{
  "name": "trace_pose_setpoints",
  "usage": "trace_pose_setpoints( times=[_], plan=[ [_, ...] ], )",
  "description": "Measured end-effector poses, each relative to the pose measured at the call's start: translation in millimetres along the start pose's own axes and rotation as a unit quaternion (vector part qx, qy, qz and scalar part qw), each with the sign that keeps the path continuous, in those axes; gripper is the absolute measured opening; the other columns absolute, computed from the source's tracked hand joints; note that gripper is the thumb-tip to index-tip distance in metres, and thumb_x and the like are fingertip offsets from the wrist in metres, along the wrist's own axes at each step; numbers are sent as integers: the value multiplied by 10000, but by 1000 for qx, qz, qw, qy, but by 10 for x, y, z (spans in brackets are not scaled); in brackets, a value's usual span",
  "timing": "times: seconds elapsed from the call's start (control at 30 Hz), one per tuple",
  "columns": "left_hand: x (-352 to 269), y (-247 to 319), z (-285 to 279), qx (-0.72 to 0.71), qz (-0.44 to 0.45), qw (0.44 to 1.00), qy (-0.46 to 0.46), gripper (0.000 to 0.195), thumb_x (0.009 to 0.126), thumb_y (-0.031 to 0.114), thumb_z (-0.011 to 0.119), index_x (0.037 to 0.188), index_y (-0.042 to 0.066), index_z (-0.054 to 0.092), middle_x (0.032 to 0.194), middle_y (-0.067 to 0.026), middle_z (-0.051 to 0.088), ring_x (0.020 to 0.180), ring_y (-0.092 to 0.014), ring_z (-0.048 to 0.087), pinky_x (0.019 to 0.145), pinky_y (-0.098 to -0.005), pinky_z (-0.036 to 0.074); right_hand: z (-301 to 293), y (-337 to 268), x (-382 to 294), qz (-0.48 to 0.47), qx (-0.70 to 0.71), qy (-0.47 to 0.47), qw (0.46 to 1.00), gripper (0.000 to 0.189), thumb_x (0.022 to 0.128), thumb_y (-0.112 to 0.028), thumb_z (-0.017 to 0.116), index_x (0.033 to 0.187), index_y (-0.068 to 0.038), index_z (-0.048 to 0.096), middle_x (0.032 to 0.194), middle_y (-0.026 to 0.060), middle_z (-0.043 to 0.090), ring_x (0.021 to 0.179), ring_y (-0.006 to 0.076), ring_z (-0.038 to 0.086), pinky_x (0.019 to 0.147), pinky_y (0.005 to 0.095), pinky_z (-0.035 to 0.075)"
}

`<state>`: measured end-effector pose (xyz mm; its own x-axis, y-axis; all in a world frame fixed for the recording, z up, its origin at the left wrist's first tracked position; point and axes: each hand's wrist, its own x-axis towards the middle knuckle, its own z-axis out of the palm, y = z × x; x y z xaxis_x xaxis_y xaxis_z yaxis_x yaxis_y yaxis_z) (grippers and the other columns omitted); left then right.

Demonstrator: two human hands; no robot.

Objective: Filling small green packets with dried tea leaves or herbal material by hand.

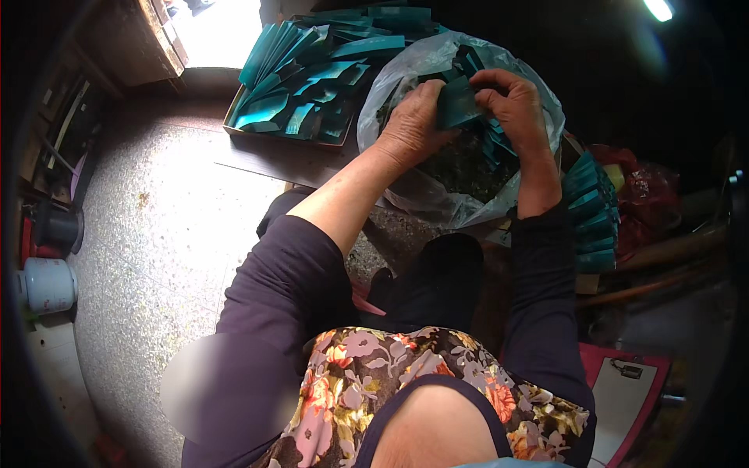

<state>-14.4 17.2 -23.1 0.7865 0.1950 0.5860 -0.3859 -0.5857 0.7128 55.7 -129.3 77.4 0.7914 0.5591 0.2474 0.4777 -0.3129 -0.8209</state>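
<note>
Over a clear plastic bag (pixel 389 88), my left hand (pixel 412 123) grips a small teal packet (pixel 459 103) by its left side. My right hand (pixel 515 108) is at the packet's upper right edge, thumb and forefinger curled close to it; whether they pinch it is not clear. The bag stands open and holds dark, leafy-looking loose material (pixel 462 167). More teal packets (pixel 497 140) lie inside the bag, partly behind my right hand. Left of the bag, a shallow box (pixel 287 137) is filled with many teal packets, some fanned upright.
More teal packets (pixel 591 216) stand in a row right of the bag, beside a red plastic bag (pixel 649 199). A pale metal canister (pixel 50 285) is on the speckled floor at far left. A pink-edged board with a clip (pixel 623 386) lies at lower right.
</note>
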Motion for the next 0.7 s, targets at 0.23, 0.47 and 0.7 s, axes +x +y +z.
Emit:
trace_pose_setpoints(
  times=[0.23,0.47,0.7],
  plan=[
    [6,-10,-21,-24,-12,1000,-4,702,623,151,799,1207,49,423,1127,-221,551,1071,-412,535,909,-437,452,43,-37,12,-22,-60,25,998,345,805,33,513,1123,-50,620,950,34,645,826,75,576,655,208,451],
    [22,-10,-19,-24,-17,1000,2,702,617,140,795,1200,35,418,1125,-232,549,1064,-415,535,903,-448,452,53,-119,-24,-49,-65,58,995,272,819,8,539,1056,-64,651,902,25,648,767,72,584,642,206,450],
    [68,36,28,3,28,997,70,744,625,190,830,1229,44,420,1085,-224,556,1031,-396,560,877,-418,471,133,-154,-162,-126,-274,69,951,154,735,-76,706,872,-13,672,816,57,653,718,154,625,656,270,485]
  ],
)
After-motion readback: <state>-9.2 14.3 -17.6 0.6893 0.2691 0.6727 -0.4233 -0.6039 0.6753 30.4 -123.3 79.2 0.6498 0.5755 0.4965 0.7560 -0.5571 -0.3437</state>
